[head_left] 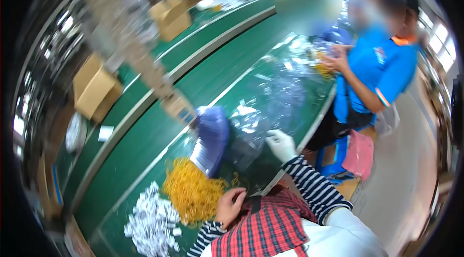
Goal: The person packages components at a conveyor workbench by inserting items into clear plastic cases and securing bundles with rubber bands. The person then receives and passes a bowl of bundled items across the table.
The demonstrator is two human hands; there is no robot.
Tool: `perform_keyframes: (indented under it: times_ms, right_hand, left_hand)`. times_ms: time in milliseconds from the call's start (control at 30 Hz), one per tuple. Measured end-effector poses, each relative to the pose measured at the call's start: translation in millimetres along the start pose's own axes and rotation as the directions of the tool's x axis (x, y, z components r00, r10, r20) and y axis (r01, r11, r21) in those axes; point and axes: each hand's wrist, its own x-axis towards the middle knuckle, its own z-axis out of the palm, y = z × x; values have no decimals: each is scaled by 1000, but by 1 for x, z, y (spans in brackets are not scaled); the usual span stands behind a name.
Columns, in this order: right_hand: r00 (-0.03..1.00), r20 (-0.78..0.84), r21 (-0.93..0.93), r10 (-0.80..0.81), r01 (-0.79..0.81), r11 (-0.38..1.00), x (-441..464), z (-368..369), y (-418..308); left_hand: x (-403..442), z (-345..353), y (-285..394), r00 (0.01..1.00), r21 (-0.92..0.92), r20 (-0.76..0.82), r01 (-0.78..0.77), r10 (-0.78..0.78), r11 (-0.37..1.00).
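My left hand [231, 207], bare below a striped cuff, is at the belt's near edge beside a heap of yellow rubber bands [193, 192]. Its thumb and fingers look slightly apart, with nothing visible in them. In a white glove, my right hand [281, 145] reaches over clear plastic bags [251, 143], fingers partly stretched and apart from one another; whether it touches the bags I cannot tell. Left of the bags stands a stack of bluish-purple curved plastic pieces [212, 136]. White folded paper slips [152, 223] lie piled left of the rubber bands.
A green conveyor belt [150, 153] runs diagonally, with a metal rail along its far side. Cardboard boxes [96, 90] stand beyond it. A post [145, 66] crosses the upper left. On the right, a person in a blue shirt [382, 64] handles yellow bands near a pink cloth [358, 154].
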Motion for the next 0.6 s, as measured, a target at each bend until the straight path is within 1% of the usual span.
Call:
perform_keyframes:
  times_ms: [33, 67, 100, 167, 233, 267, 300, 333, 367, 400, 500, 567, 600]
  right_hand:
    - [1000, 5, 31, 3, -3, 1000, -3, 1, 3]
    - [1000, 8, 25, -5, 5, 1000, -7, -1, -1]
    - [1000, 29, 64, 0, -2, 998, -11, 0, 1]
    - [973, 156, 206, 170, -200, 958, -20, -8, -17]
    - [943, 228, 181, 244, -287, 941, -30, -13, -37]
    - [924, 256, 166, 285, -332, 928, -35, -13, -42]
    - [936, 250, 150, 248, -290, 945, -39, -11, -41]
    - [946, 246, 135, 209, -247, 960, -44, -8, -38]
    - [955, 243, 119, 169, -202, 972, -48, -5, -38]
    - [950, 260, 106, 171, -204, 973, -52, -4, -40]
    - [901, 372, 42, 223, -256, 966, -62, -4, -57]
    - [888, 424, 43, 179, -217, 975, -69, 0, -61]
    - [886, 441, 59, 145, -190, 980, -73, 3, -63]
  left_hand:
    - [-1, -6, 6, 999, 25, -52, -13, 14, 1000]
    - [-2, -12, 3, 995, 14, -102, 7, -6, 1000]
    - [-3, -16, -2, 990, 3, -142, 18, -18, 1000]
    - [-1, -25, -13, 967, -19, -251, 28, -31, 999]
    - [4, -37, -22, 929, -27, -367, 35, -43, 999]
    - [9, -42, -22, 905, -73, -419, 47, -73, 996]
    - [12, -47, -22, 878, -118, -467, 55, -104, 991]
    - [18, -52, -32, 867, -127, -488, 47, -103, 991]
    - [23, -54, -37, 863, -165, -484, 74, -146, 983]
    - [29, -57, -40, 858, -204, -478, 101, -189, 974]
    - [41, -59, -51, 859, -293, -430, 160, -280, 943]
    - [46, -59, -53, 864, -325, -376, 215, -335, 921]
    - [47, -60, -52, 876, -384, -327, 221, -356, 897]
